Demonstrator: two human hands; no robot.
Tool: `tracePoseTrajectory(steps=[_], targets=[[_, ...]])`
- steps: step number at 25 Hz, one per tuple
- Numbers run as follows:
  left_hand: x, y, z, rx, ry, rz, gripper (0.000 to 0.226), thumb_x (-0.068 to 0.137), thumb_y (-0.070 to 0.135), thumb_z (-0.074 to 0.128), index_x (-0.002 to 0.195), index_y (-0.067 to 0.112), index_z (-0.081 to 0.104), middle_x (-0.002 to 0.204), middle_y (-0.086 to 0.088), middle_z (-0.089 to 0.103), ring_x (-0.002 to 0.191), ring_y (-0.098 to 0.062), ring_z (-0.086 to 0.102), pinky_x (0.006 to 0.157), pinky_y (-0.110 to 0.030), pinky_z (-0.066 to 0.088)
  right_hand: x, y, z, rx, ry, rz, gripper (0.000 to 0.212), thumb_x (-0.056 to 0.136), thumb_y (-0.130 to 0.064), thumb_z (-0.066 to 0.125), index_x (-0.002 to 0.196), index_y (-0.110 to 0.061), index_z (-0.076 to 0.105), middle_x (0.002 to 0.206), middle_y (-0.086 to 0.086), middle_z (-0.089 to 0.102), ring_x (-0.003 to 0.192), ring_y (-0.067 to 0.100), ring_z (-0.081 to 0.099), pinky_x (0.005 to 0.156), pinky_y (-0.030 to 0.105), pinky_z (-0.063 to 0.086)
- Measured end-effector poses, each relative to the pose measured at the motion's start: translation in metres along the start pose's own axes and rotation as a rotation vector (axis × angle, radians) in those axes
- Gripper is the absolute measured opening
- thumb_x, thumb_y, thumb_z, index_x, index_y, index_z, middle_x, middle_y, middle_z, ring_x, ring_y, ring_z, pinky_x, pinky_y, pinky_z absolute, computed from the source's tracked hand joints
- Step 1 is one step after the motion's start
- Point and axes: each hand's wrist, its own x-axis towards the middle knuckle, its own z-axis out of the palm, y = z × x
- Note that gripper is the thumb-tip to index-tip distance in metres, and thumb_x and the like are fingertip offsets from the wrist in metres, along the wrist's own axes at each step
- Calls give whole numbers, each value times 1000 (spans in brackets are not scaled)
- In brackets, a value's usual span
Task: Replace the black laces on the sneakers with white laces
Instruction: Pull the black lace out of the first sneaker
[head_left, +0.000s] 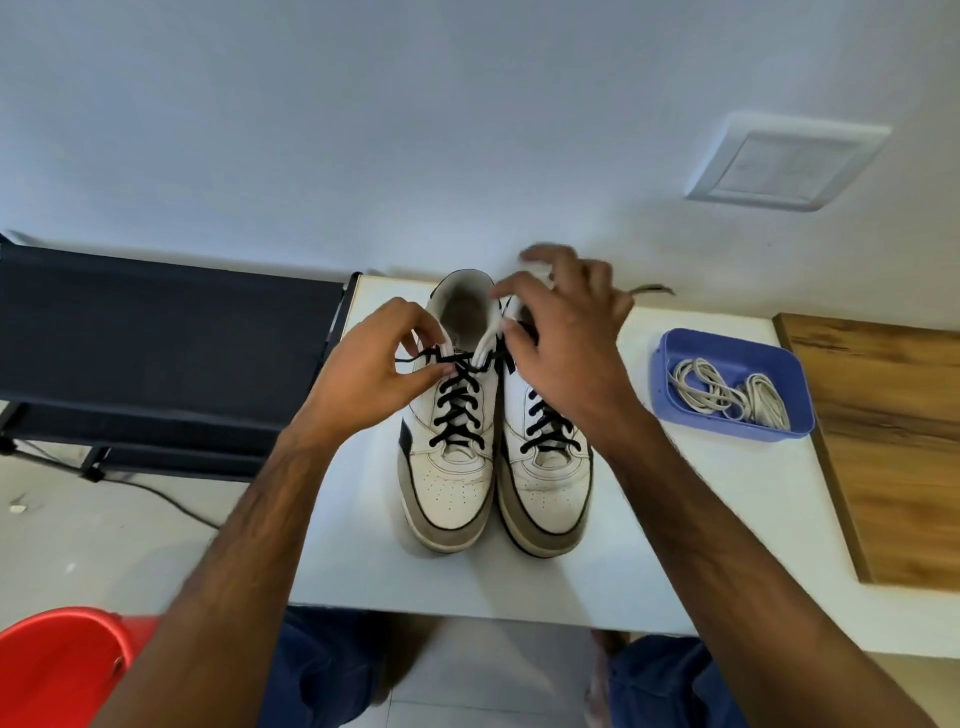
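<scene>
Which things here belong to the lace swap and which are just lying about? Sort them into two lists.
Part of the job:
left sneaker
right sneaker
black laces
white laces in the blue tray
left hand, pinching a black lace
right hand, over the right sneaker's collar

Just lying about:
red bucket
wooden board
dark rack

2 sneakers (493, 441), each with 1 black lace (457, 410); 1 blue tray (732, 387) holding a tangle of white laces (727, 397), number unclear; 2 hands (374, 374); 1 red tub (62, 670).
</scene>
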Motion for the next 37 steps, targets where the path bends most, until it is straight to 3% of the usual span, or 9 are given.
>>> tracePoseTrajectory(steps=[4,12,16,20,24,27,31,35,37], targets=[[2,1,3,17,2,76,24,84,27,81,99,24,62,96,12,58,86,-8,58,72,-20,46,-8,-11,13,120,-185,-86,6,89,-32,70,95,-29,72,95,-12,61,104,21,54,94,47,37],[4,-4,4,92,24,139,13,83,22,81,86,22,69,90,7,57,82,-13,55,69,-31,47,-13,-15,25,142,-195,-22,26,91,-29,69,116,-23,67,98,-8,62,105,21,57,92,46,42],[4,2,8,90,56,160,16,81,12,76,82,18,62,80,9,58,74,-12,56,66,-37,49,-12,-7,23,121,-212,-39,32,89,-37,71,118,-24,66,94,-15,48,107,19,55,94,43,38],[5,3,16,61,26,160,20,86,4,67,103,15,63,90,9,53,78,-11,54,66,-30,49,-9,1,20,104,-223,-84,29,87,-40,73,109,-23,65,94,-14,49,103,18,54,94,43,35],[9,2,26,101,-13,132,28,93,10,59,120,14,65,99,8,43,78,-8,49,68,-29,47,-8,10,22,216,-209,-119,14,87,-24,69,100,-21,66,87,-15,52,92,14,53,90,47,39],[12,3,30,142,-5,75,16,96,22,64,109,15,70,99,2,47,80,-13,50,69,-29,45,-9,16,23,214,-219,-118,29,88,-5,59,108,-23,69,97,-9,54,103,17,51,87,40,32],[14,11,33,88,66,-24,12,94,27,70,101,18,71,101,3,48,79,-13,54,67,-31,49,-10,17,18,110,-204,-84,42,89,-5,62,116,-37,68,126,-12,50,127,16,37,85,31,14],[12,14,34,60,147,-57,7,90,26,70,91,21,66,108,10,52,72,-11,59,63,-36,54,-10,15,16,22,-207,-66,42,88,-13,64,117,-43,65,126,-21,54,130,14,38,96,34,11],[13,14,31,-149,275,-182,3,89,21,65,88,19,63,105,9,60,71,-14,63,64,-41,58,-9,15,13,9,-234,-58,41,88,-15,64,118,-43,63,123,-22,55,132,11,36,108,43,9]])
